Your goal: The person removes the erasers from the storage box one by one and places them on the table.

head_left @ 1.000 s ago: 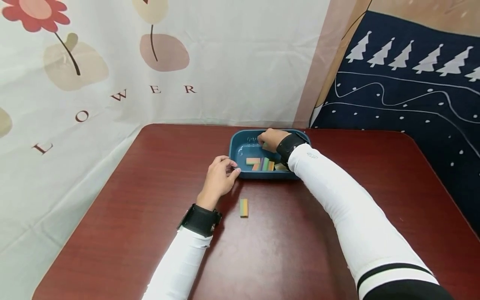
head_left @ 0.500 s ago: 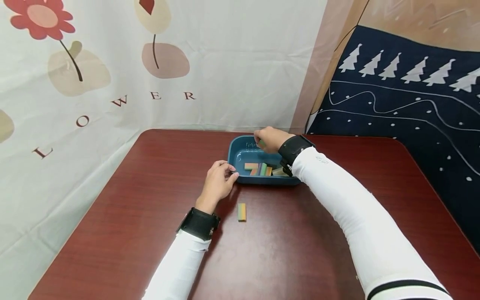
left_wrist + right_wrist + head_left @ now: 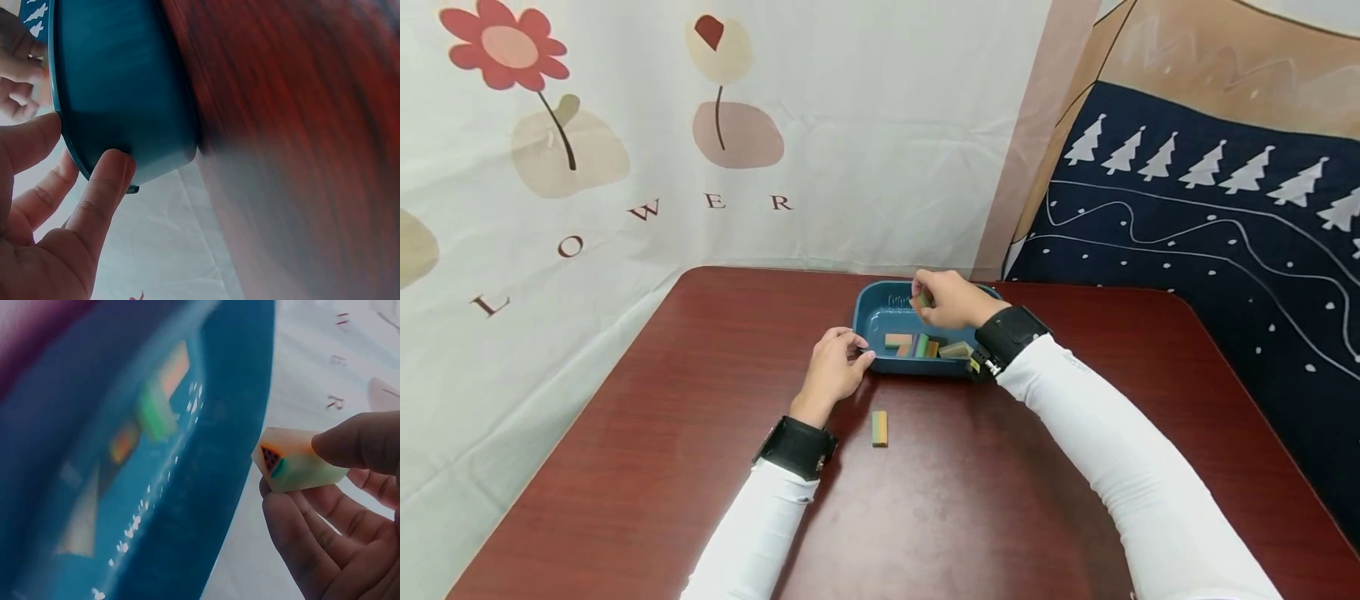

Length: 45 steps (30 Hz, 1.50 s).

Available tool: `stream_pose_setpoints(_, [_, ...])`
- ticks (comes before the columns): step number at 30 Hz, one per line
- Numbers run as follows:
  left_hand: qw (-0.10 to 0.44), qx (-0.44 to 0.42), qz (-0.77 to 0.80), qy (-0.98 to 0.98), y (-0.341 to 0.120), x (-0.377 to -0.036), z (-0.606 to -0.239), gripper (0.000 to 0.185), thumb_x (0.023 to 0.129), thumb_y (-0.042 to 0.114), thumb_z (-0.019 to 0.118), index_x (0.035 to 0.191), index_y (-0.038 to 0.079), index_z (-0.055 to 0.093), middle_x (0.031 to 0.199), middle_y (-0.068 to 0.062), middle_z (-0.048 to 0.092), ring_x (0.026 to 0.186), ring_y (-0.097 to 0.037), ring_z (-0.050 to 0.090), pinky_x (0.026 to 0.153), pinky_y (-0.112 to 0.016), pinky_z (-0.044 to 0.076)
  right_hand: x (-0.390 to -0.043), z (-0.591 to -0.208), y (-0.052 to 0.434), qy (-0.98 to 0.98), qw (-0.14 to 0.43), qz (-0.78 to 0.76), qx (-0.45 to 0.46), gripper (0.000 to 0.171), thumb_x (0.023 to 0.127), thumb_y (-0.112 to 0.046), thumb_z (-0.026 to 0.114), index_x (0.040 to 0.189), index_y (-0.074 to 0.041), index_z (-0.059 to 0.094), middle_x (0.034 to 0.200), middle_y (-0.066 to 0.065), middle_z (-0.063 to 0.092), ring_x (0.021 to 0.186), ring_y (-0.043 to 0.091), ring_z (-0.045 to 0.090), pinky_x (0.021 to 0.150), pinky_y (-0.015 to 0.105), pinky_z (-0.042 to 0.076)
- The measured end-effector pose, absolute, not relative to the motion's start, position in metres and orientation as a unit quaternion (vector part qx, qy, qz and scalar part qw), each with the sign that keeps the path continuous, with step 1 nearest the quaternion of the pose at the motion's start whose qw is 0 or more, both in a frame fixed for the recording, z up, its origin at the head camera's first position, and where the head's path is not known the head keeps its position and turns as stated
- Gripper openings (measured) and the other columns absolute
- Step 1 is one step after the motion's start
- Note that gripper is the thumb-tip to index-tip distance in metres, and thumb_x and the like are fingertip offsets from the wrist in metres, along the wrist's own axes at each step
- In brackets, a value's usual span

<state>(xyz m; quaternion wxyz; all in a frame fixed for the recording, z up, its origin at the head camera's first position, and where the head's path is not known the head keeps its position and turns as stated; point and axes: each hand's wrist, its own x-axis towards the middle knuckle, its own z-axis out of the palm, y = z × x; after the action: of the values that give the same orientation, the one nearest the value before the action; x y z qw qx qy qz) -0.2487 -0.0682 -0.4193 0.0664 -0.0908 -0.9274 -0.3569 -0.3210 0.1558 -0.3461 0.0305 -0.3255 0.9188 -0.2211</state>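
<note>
Nearest me, one striped eraser [image 3: 879,428] lies alone on the red table [image 3: 700,467]. Past it, my left hand [image 3: 834,370] curls thumb and fingers on the blue tray's [image 3: 872,321] near corner, steadying it, I'd judge. Over the tray's far end, my right hand [image 3: 949,300] pinches another eraser [image 3: 294,465] (lifted clear); several erasers [image 3: 917,345] remain inside.

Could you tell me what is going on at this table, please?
A person is working with small coloured blocks and a blue tray on a dark red table. The right hand pinches one block above the tray's far side. The left hand holds the tray's near left corner, fingers on its rim. Several blocks lie in the tray, and one more block lies on the table in front of it.
</note>
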Motion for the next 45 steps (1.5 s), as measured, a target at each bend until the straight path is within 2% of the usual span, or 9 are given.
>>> stream_pose_setpoints(5, [0.074,-0.104,-0.352,-0.927,-0.069,-0.251,-0.419,0.018,0.093,0.021,0.068,0.101,0.005,0.067,0.126,-0.015,0.053,0.103,-0.026,0.061,0.092,-0.04,0.048,-0.307,-0.352,0.165,0.912,0.002,-0.257,-0.32,0.014,0.09,-0.002,0.058,0.103,-0.004,0.052,0.079,0.006,0.053,0.063,0.019,0.047,0.064,0.035,0.041])
stream_pose_setpoints(12, [0.072,-0.092,-0.354,-0.928,-0.072,-0.25,-0.419,0.016,0.093,0.02,0.068,0.1,0.005,0.067,0.128,-0.015,0.053,0.105,-0.028,0.059,0.091,-0.041,0.048,-0.285,-0.362,0.167,0.902,-0.004,-0.308,-0.302,0.017,0.089,-0.004,0.062,0.104,-0.005,0.054,0.087,0.006,0.059,0.074,0.019,0.055,0.068,0.035,0.048])
stream_pose_setpoints(22, [0.074,-0.102,-0.345,-0.93,-0.069,-0.248,-0.426,0.017,0.092,0.021,0.069,0.101,0.006,0.067,0.125,-0.013,0.054,0.101,-0.025,0.06,0.09,-0.038,0.048,-0.245,-0.382,0.162,0.886,-0.035,-0.362,-0.289,0.017,0.089,-0.005,0.067,0.102,-0.008,0.057,0.088,0.003,0.059,0.075,0.015,0.058,0.062,0.032,0.05])
stream_pose_setpoints(29, [0.072,-0.099,-0.35,-0.929,-0.069,-0.247,-0.424,0.017,0.093,0.021,0.068,0.102,0.006,0.067,0.126,-0.014,0.053,0.102,-0.025,0.061,0.091,-0.038,0.049,-0.22,-0.39,0.156,0.875,0.002,-0.393,-0.282,0.02,0.087,-0.001,0.067,0.102,-0.008,0.055,0.092,0.005,0.059,0.07,0.014,0.06,0.059,0.03,0.051])
stream_pose_setpoints(32, [0.07,-0.098,-0.353,-0.928,-0.068,-0.247,-0.422,0.018,0.093,0.021,0.068,0.102,0.006,0.067,0.127,-0.013,0.053,0.103,-0.025,0.061,0.091,-0.038,0.049,-0.21,-0.394,0.154,0.871,0.027,-0.408,-0.273,0.021,0.086,-0.001,0.065,0.105,-0.007,0.057,0.095,0.004,0.06,0.075,0.015,0.061,0.063,0.03,0.052])
stream_pose_setpoints(38, [0.07,-0.093,-0.358,-0.927,-0.069,-0.245,-0.42,0.017,0.093,0.021,0.068,0.101,0.006,0.067,0.126,-0.013,0.053,0.103,-0.025,0.061,0.091,-0.038,0.049,-0.201,-0.405,0.146,0.865,0.095,-0.413,-0.269,0.023,0.083,0.003,0.061,0.104,-0.006,0.057,0.09,0.003,0.059,0.077,0.014,0.059,0.069,0.031,0.051])
stream_pose_setpoints(45, [0.07,-0.09,-0.36,-0.926,-0.069,-0.242,-0.421,0.017,0.093,0.021,0.068,0.101,0.006,0.067,0.127,-0.014,0.053,0.104,-0.026,0.061,0.092,-0.039,0.048,-0.201,-0.425,0.139,0.868,0.128,-0.415,-0.241,0.025,0.078,0.007,0.057,0.099,-0.005,0.054,0.08,0.004,0.055,0.065,0.016,0.052,0.061,0.03,0.043])
